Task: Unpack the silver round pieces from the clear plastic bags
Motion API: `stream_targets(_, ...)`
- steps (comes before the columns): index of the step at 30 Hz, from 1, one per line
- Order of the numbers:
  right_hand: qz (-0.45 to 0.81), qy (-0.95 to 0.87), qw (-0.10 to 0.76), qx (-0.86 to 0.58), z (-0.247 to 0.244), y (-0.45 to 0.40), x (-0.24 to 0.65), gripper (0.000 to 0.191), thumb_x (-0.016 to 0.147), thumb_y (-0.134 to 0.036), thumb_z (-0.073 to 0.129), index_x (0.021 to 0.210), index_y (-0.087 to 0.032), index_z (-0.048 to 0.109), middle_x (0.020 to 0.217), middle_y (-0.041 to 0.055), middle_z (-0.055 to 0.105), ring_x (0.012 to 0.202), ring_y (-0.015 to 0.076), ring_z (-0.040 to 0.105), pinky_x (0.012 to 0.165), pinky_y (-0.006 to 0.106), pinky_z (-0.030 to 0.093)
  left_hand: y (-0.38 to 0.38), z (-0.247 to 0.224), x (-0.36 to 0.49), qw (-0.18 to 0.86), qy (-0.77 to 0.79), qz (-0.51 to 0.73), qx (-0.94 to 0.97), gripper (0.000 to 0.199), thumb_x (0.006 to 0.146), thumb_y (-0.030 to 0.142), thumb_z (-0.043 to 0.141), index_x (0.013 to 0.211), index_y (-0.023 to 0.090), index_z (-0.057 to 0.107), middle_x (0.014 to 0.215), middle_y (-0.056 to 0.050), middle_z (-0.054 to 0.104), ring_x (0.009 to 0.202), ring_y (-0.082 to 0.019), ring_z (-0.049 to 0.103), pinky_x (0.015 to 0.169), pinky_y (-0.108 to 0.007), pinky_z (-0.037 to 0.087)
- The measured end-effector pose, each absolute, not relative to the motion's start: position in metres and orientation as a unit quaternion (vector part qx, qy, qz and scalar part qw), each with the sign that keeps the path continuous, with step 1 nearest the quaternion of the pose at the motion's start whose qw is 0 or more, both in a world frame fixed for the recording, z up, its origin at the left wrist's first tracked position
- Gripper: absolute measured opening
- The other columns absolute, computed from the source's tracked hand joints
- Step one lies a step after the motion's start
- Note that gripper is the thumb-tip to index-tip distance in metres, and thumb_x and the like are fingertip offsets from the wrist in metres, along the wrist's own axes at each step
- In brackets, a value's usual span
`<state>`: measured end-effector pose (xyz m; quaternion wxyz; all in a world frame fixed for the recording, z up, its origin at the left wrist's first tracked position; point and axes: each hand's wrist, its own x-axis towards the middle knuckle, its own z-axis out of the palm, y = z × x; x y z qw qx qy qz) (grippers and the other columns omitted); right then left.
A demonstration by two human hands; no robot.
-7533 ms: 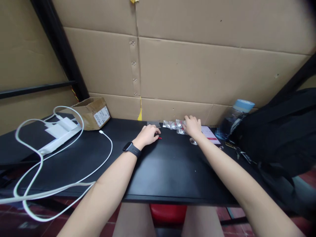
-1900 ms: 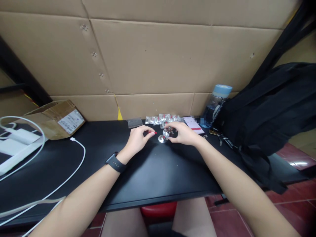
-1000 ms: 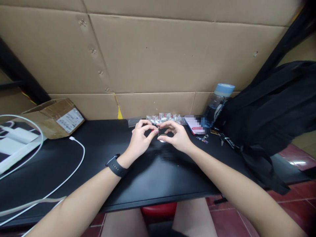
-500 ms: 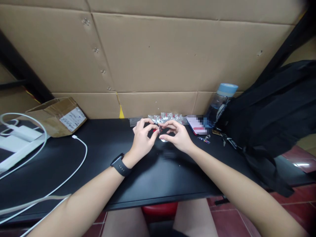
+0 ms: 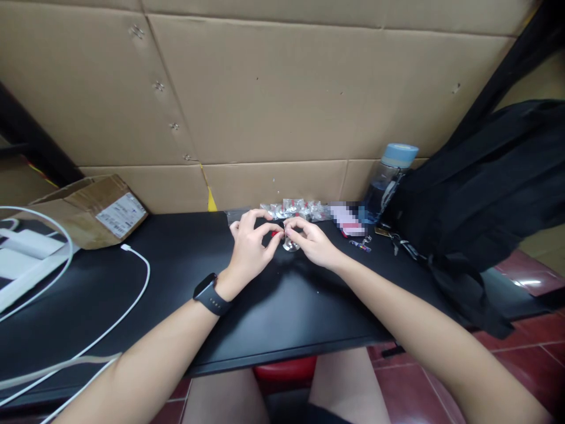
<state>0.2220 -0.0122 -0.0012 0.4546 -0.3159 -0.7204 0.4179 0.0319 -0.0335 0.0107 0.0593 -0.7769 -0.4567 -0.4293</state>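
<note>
My left hand (image 5: 255, 241), with a dark watch on its wrist, pinches a small thin piece (image 5: 284, 228) between thumb and forefinger. My right hand (image 5: 312, 240) closes thumb and fingers on the same piece from the other side. The piece is seen nearly edge-on, and its kind cannot be made out. Just below the fingertips shows a shiny silvery round object (image 5: 290, 245); whether it is joined to the piece is unclear. Something small and red (image 5: 274, 234) shows behind the left fingers. Beyond the hands lie several clear plastic packets (image 5: 295, 206) with silvery and red contents.
A blue-lidded bottle (image 5: 391, 182), keys (image 5: 396, 244) and a black backpack (image 5: 485, 171) are at the right. On the left are an open cardboard box (image 5: 95, 209) and white cables (image 5: 143, 294). A cardboard wall (image 5: 265, 88) rises behind the black table (image 5: 273, 318).
My right thumb and fingers have drawn together onto the small piece; before, they were more spread. More of the silvery round object shows beneath. The view has shifted slightly.
</note>
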Motion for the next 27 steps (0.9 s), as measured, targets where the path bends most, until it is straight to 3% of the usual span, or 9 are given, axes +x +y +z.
stream_targets(5,0.278,-0.782,0.408,-0.381,-0.002,-0.010,0.229,0.023,0.100,-0.038,0.055,0.089,-0.020,0.063,0.127,0.0123,0.056,0.124,0.0257,0.052,0.089,0.036,0.050,-0.033,0.013,0.032,-0.051,-0.453,-0.423,-0.783,0.020,0.101,0.036,0.054,0.112,0.026,0.067,0.124,-0.006,0.066,0.119,-0.025,0.059,0.100,-0.042,0.036)
stream_targets(10,0.251,-0.795,0.396,-0.385,-0.001,-0.010,0.231,0.018,0.102,-0.031,0.053,0.092,-0.020,0.063,0.130,0.0107,0.055,0.128,0.0242,0.050,0.101,0.040,0.045,-0.027,0.005,0.033,-0.070,-0.459,-0.341,-0.817,0.015,0.090,0.039,0.069,0.099,0.029,0.074,0.121,-0.003,0.070,0.120,-0.028,0.057,0.100,-0.043,0.035)
stream_targets(15,0.180,-0.823,0.372,-0.389,-0.004,-0.007,0.233,0.016,0.102,-0.029,0.051,0.097,-0.020,0.062,0.114,0.0098,0.063,0.111,0.0221,0.058,0.097,0.038,0.046,-0.016,-0.003,0.024,-0.042,-0.483,-0.310,-0.818,0.014,0.093,0.038,0.067,0.094,0.031,0.078,0.108,-0.003,0.073,0.110,-0.027,0.059,0.094,-0.043,0.032)
stream_targets(18,0.101,-0.853,0.289,-0.423,-0.006,-0.003,0.239,0.016,0.096,-0.030,0.062,0.107,-0.019,0.064,0.110,0.0102,0.065,0.106,0.0243,0.061,0.092,0.037,0.047,-0.010,-0.005,0.016,-0.037,-0.499,-0.280,-0.819,0.016,0.096,0.036,0.063,0.091,0.031,0.077,0.100,-0.002,0.076,0.103,-0.026,0.062,0.090,-0.043,0.028)
stream_targets(22,0.074,-0.863,0.190,-0.461,-0.011,0.006,0.246,0.008,0.091,-0.023,0.067,0.098,-0.023,0.072,0.101,0.0067,0.071,0.096,0.0234,0.066,0.078,0.031,0.047,-0.005,-0.006,0.009,-0.044,-0.521,-0.259,-0.812,0.017,0.097,0.033,0.060,0.091,0.030,0.075,0.096,0.000,0.079,0.098,-0.026,0.066,0.089,-0.043,0.026)
stream_targets(25,0.096,-0.851,0.213,-0.470,-0.015,0.011,0.243,0.009,0.089,-0.018,0.066,0.090,-0.023,0.073,0.090,0.0052,0.074,0.086,0.0210,0.068,0.073,0.029,0.046,-0.005,-0.004,0.010,-0.061,-0.533,-0.259,-0.803,0.017,0.097,0.033,0.059,0.092,0.030,0.074,0.095,0.000,0.080,0.096,-0.025,0.068,0.091,-0.043,0.027)
stream_targets(27,0.166,-0.831,0.274,-0.454,-0.015,0.012,0.239,0.008,0.089,-0.019,0.065,0.085,-0.021,0.072,0.083,0.0044,0.074,0.078,0.0188,0.068,0.072,0.029,0.047,-0.006,-0.002,0.013,-0.072,-0.541,-0.266,-0.795,0.015,0.095,0.033,0.060,0.091,0.029,0.074,0.095,0.000,0.080,0.100,-0.025,0.068,0.092,-0.043,0.029)
